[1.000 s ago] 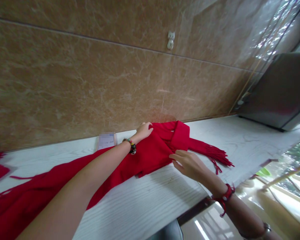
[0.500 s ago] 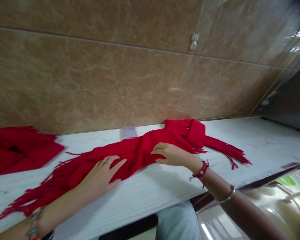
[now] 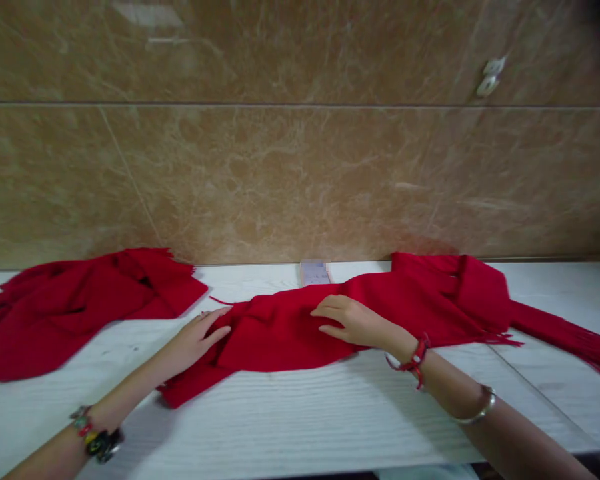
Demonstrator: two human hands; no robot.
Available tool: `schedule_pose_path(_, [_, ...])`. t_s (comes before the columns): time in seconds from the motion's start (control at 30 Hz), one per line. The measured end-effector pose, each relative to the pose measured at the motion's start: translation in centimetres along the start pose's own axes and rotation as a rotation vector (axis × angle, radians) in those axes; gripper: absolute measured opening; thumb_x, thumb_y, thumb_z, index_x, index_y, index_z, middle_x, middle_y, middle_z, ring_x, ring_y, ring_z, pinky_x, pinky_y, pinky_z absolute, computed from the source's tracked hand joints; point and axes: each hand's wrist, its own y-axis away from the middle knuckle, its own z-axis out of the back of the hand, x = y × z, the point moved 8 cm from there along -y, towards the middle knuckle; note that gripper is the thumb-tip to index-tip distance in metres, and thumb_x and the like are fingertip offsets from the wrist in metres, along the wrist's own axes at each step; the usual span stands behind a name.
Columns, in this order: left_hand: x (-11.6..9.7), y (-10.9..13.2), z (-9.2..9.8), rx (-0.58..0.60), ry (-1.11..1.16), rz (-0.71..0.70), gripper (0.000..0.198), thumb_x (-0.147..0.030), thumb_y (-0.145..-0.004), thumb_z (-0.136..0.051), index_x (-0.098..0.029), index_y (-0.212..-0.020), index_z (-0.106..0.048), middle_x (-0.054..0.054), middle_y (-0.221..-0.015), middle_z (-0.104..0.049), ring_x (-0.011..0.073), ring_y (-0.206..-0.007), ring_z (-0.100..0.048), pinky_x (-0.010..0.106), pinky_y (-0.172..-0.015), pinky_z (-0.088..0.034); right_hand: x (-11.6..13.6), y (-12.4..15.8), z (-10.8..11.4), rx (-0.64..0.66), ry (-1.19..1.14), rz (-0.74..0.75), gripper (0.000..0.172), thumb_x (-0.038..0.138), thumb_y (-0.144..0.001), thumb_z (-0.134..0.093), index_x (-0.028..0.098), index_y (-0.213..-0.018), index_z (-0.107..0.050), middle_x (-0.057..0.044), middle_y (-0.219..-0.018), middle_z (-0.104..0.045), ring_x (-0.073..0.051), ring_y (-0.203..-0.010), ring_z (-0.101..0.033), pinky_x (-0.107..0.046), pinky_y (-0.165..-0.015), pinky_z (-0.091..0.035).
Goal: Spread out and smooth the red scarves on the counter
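A long red fringed scarf (image 3: 280, 340) lies crosswise on the white wood-grain tabletop (image 3: 300, 427). My left hand (image 3: 200, 338) rests on its left end, fingers stretched and thumb apart. Below that hand a folded flap of the scarf sticks out toward the front, its fringe mostly out of sight. On the scarf's middle lies my right hand (image 3: 347, 320), fingers slightly bent, thumb apart from them. Neither hand has cloth wrapped in its fingers. The scarf's right part is bunched in a loop, with a fringed tail trailing to the right.
A second red cloth (image 3: 90, 300) with a fringed edge lies crumpled at the left. Behind the scarf, a small pale rectangular item (image 3: 315, 273) stands against the brown marbled wall (image 3: 280, 187). A white fixture (image 3: 490, 77) is on the wall, upper right.
The view has turned left, showing more of the second red cloth. The scarf's left end, with fringe spread toward the lower left before, is now folded in. My right hand stays on the scarf.
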Motion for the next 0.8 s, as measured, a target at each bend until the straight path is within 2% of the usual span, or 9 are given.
schedule_pose_path(0.1, [-0.1, -2.0, 0.0, -0.033, -0.007, 0.03, 0.056, -0.045, -0.076, -0.04, -0.012, -0.121, -0.047, 0.011, -0.121, -0.053, 0.0247, -0.112, -0.047, 0.036, -0.097, -0.033, 0.1, 0.6, -0.4, 0.016, -0.046, 0.002, 0.027, 0.026, -0.083, -0.05, 0.015, -0.106, -0.059, -0.009, -0.1, -0.062, -0.017, -0.092, -0.055, -0.031, -0.084, -0.045])
schedule_pose_path(0.2, [-1.3, -3.5, -1.3, 0.099, 0.04, -0.007, 0.047, -0.032, -0.071, -0.044, -0.016, -0.114, -0.054, 0.008, -0.111, -0.06, 0.0221, -0.102, -0.055, 0.031, -0.09, -0.039, 0.4, 0.8, -0.8, 0.075, -0.065, 0.013, 0.028, 0.026, -0.082, -0.051, 0.014, -0.107, -0.059, -0.009, -0.102, -0.062, -0.018, -0.093, -0.055, -0.031, -0.085, -0.044])
schedule_pose_path(0.27, [-1.7, -4.0, -0.9, 0.143, 0.05, -0.02, 0.038, -0.028, -0.069, -0.043, -0.019, -0.102, -0.061, 0.005, -0.104, -0.064, 0.0203, -0.095, -0.058, 0.029, -0.087, -0.042, 0.6, 0.9, -1.1, 0.131, -0.078, 0.034, 0.026, 0.022, -0.082, -0.05, 0.015, -0.105, -0.06, -0.008, -0.1, -0.062, -0.017, -0.092, -0.056, -0.03, -0.085, -0.044])
schedule_pose_path(0.33, [-1.0, -4.4, 1.1, 0.096, 0.013, 0.028, 0.035, -0.031, -0.068, -0.046, -0.018, -0.096, -0.063, 0.005, -0.1, -0.066, 0.0215, -0.092, -0.06, 0.03, -0.084, -0.043, 0.7, 1.0, -1.4, 0.172, -0.089, 0.05, 0.024, 0.018, -0.083, -0.047, 0.015, -0.102, -0.061, -0.007, -0.099, -0.062, -0.016, -0.091, -0.056, -0.028, -0.084, -0.044])
schedule_pose_path(0.4, [0.6, -4.7, 4.1, 0.028, -0.023, 0.107, 0.042, -0.039, -0.066, -0.05, -0.016, -0.099, -0.061, 0.008, -0.097, -0.066, 0.0231, -0.087, -0.061, 0.031, -0.08, -0.046, 0.5, 1.2, -1.6, 0.185, -0.09, 0.05, 0.025, 0.015, -0.084, -0.043, 0.016, -0.101, -0.062, -0.007, -0.098, -0.062, -0.016, -0.091, -0.056, -0.027, -0.083, -0.044])
schedule_pose_path(0.5, [2.6, -5.0, 8.1, 0.005, -0.049, 0.167, 0.046, -0.045, -0.063, -0.054, -0.016, -0.099, -0.06, 0.006, -0.089, -0.067, 0.0226, -0.081, -0.062, 0.031, -0.076, -0.047, 0.3, 1.2, -1.8, 0.177, -0.088, 0.03, 0.026, 0.011, -0.084, -0.041, 0.016, -0.1, -0.061, -0.007, -0.097, -0.062, -0.016, -0.089, -0.056, -0.027, -0.082, -0.044])
schedule_pose_path(0.6, [3.5, -5.1, 10.4, -0.011, -0.112, 0.196, 0.041, -0.043, -0.062, -0.052, -0.016, -0.092, -0.062, 0.006, -0.082, -0.068, 0.023, -0.079, -0.062, 0.032, -0.075, -0.047, 0.1, 1.1, -1.8, 0.163, -0.133, 0.01, 0.024, 0.011, -0.083, -0.043, 0.016, -0.097, -0.062, -0.006, -0.093, -0.063, -0.015, -0.085, -0.057, -0.026, -0.079, -0.045])
schedule_pose_path(0.7, [3.1, -5.0, 10.0, -0.04, -0.162, 0.198, 0.043, -0.041, -0.064, -0.047, -0.013, -0.093, -0.061, 0.01, -0.088, -0.066, 0.0241, -0.082, -0.061, 0.033, -0.078, -0.046, -0.8, 1.0, -0.5, 0.064, -0.176, -0.014, 0.02, 0.019, -0.083, -0.047, 0.016, -0.097, -0.061, -0.006, -0.094, -0.063, -0.014, -0.085, -0.057, -0.024, -0.079, -0.045])
schedule_pose_path(0.8, [2.5, -4.7, 7.5, -0.066, -0.235, 0.169, 0.057, -0.047, -0.067, -0.042, -0.009, -0.107, -0.055, 0.014, -0.105, -0.061, 0.027, -0.099, -0.055, 0.036, -0.088, -0.04, -4.5, 2.0, 2.8, -0.136, -0.058, -0.189, 0.023, 0.024, -0.084, -0.045, 0.015, -0.1, -0.06, -0.008, -0.099, -0.062, -0.016, -0.093, -0.056, -0.027, -0.085, -0.042])
